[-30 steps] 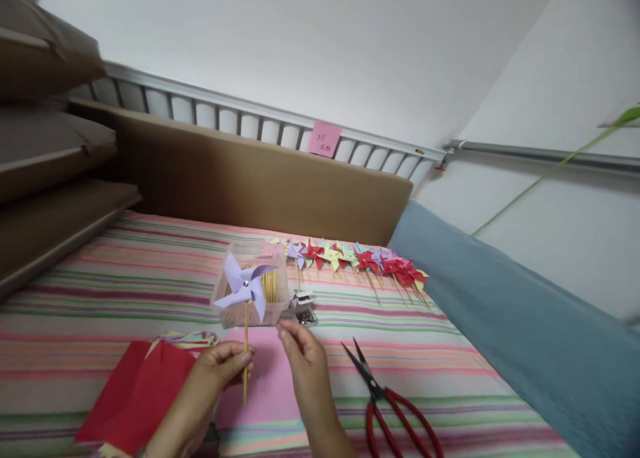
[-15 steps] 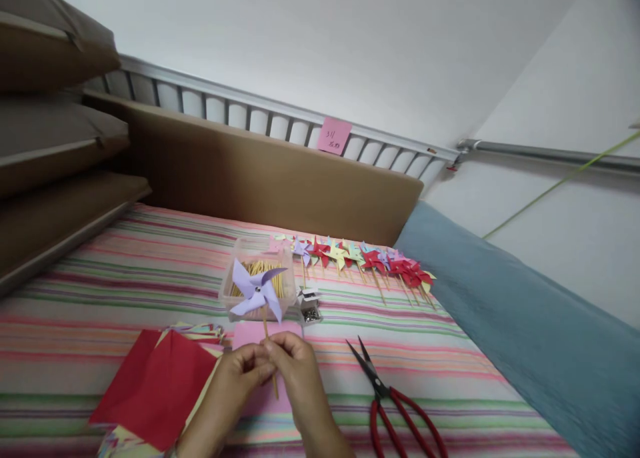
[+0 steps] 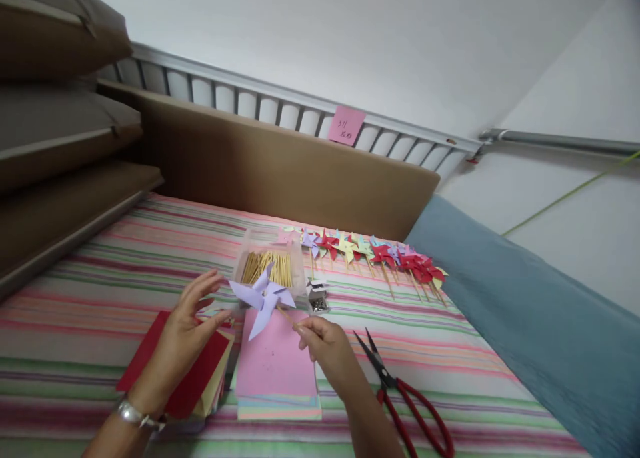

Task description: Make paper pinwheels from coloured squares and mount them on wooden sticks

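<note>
My right hand (image 3: 323,346) pinches the thin wooden stick of a lilac paper pinwheel (image 3: 263,298), which tilts toward the left. To the left of its blades, my left hand (image 3: 193,315) is off the stick, fingers apart and curved. Whether a fingertip brushes a blade I cannot tell. Below the pinwheel lies a stack of pink and pastel paper (image 3: 277,365). Under my left arm is a pile of red and cream paper (image 3: 200,371). Behind the pinwheel stands a clear plastic box (image 3: 299,265) of wooden sticks (image 3: 273,265).
Red-handled scissors (image 3: 387,378) lie on the striped cloth at right, blades pointing away. A small box of metal fasteners (image 3: 318,301) sits beside the stick box. Finished pinwheels (image 3: 383,255) lie in a row behind. A cardboard panel (image 3: 275,171) and stacked brown packages (image 3: 65,118) border the area.
My left hand has let go of the stick, moved left and opened. My right hand still holds the pinwheel, now shifted slightly right and tilted left. The camera view has shifted a little.
</note>
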Tool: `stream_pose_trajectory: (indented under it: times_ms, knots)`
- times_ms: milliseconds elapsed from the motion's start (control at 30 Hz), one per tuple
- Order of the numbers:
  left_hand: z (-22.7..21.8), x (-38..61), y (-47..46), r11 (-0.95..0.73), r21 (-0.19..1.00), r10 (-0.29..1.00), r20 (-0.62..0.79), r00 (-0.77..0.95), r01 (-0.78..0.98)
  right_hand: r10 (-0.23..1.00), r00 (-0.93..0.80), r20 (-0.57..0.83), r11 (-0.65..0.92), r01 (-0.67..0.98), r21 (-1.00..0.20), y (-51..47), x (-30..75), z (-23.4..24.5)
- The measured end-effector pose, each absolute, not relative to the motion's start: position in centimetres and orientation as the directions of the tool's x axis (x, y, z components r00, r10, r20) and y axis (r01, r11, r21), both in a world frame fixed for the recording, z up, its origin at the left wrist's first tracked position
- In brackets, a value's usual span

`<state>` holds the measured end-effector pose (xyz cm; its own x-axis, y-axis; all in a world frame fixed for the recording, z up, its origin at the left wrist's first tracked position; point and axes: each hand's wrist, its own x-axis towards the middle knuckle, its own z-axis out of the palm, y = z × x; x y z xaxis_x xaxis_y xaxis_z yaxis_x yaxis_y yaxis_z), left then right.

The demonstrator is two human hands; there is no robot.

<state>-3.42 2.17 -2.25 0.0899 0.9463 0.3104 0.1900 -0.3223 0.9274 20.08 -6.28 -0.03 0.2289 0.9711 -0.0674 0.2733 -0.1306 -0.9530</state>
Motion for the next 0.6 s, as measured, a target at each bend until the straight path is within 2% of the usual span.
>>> stream_pose_trajectory:
  times_ms: [100,300,600]
  knots:
    - [-1.97,-3.73,2.15,-0.41,0.879,0.911,0.381,0.156,0.243,0.977,0.198,-0.077,-0.139,0.32,-0.937,-6.33,19.83,-0.22]
    - [-2.12,-3.86,1.81,-0.402,0.879,0.904,0.337,0.264,0.256,0.98,0.127,-0.152,-0.19,0.378,-0.906,-6.24,19.56,-0.8]
    - [-2.11,-3.51,1.53,-0.444,0.846,0.887,0.367,0.28,0.296,0.982,0.104,-0.157,-0.185,0.382,-0.905,-6.18,19.09,-1.0]
